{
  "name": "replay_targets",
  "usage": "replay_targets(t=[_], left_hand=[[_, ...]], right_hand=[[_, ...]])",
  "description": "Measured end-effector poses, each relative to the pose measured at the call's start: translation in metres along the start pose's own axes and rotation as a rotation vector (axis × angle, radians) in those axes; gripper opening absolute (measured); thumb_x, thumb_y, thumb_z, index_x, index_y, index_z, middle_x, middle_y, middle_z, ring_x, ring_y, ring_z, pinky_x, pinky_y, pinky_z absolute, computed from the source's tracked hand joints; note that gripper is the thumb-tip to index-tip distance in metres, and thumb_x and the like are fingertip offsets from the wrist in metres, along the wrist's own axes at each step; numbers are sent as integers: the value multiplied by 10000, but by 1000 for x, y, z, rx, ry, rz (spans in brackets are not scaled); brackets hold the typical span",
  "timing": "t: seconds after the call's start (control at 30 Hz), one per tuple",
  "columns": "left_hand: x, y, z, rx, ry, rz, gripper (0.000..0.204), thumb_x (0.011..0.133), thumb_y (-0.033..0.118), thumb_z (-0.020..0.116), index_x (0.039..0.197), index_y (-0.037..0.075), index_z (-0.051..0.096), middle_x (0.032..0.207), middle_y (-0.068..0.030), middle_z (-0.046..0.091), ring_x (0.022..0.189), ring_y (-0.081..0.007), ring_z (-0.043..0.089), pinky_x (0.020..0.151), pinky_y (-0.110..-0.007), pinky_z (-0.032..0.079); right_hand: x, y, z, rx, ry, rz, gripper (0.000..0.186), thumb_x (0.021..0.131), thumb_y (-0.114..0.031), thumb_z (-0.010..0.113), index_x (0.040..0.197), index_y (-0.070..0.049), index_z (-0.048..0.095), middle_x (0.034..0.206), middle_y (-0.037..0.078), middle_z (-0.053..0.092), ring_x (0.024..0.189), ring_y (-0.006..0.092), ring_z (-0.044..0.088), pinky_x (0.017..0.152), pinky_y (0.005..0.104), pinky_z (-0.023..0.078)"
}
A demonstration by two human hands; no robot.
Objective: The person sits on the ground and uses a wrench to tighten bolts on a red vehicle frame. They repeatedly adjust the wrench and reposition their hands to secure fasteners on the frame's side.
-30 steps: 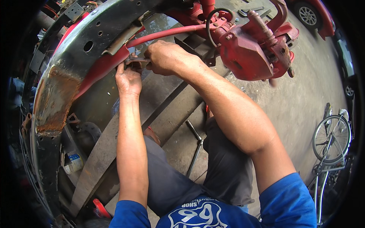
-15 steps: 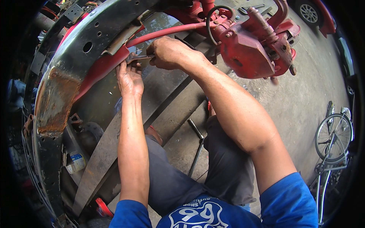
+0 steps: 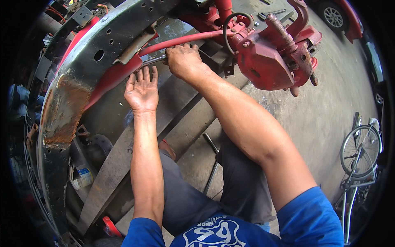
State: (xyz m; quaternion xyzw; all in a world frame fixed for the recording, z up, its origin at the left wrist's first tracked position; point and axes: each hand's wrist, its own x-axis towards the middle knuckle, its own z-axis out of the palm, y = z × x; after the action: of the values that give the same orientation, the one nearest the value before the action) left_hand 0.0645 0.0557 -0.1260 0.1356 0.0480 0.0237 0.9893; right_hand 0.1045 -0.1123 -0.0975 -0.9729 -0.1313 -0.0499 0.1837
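My right hand (image 3: 183, 60) is wrapped round the handle of a metal wrench (image 3: 154, 61). The wrench's far end reaches the lower edge of a red tubular part (image 3: 123, 71) under the black frame rail (image 3: 82, 53); what that end sits on is hidden. Palm up, my left hand (image 3: 142, 91) is just below the wrench, fingers spread and holding nothing. A thin red bar (image 3: 181, 41) runs from the red part past my right hand toward a red hub and knuckle assembly (image 3: 265, 61) on the right.
Long flat metal bars (image 3: 108, 175) lie below my arms. A lug wrench (image 3: 212, 177) rests on the floor between my legs. A plastic container (image 3: 83, 178) lies at the lower left, a red object (image 3: 111, 226) below it. A bicycle (image 3: 360, 152) stands at the right, a red car (image 3: 337, 18) behind.
My left hand has dropped away from the wrench and opened, palm up. My right hand has shifted slightly right with the wrench.
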Motion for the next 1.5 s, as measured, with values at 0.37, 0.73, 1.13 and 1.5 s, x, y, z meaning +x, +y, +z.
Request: replay_targets(t=[0.37,0.73,1.13,1.5], left_hand=[[5,6,-8,181,84,-5,325,976,262,575,1187,14,593,1205,-148,628,1152,-264,597,969,-422,474],[1,0,2,460,144,36,335,987,290,611,1175,19,555,1201,-177,595,1201,-352,584,1043,-474,432],[-3,-7,6,181,-47,-25,443,1015,298,562,1343,11,485,1446,-226,435,1441,-428,345,1204,-544,284],[-4,-10,8,107,-57,1,463,1029,243,530,1343,-85,442,1480,-315,363,1455,-538,246,1227,-614,215]], right_hand=[[-23,-28,-56,150,-724,-61,308,930,-303,665,947,-5,739,792,150,733,811,302,729,746,424,560],[-20,-26,-67,99,-837,-9,263,858,-104,532,992,-13,740,887,134,753,814,252,740,742,384,584],[-18,-8,-63,133,-431,-42,255,805,-122,606,972,11,746,977,226,735,948,353,726,819,447,567],[-16,4,-54,166,-286,-68,218,869,-117,578,1008,5,694,936,252,709,927,412,696,809,489,554]])
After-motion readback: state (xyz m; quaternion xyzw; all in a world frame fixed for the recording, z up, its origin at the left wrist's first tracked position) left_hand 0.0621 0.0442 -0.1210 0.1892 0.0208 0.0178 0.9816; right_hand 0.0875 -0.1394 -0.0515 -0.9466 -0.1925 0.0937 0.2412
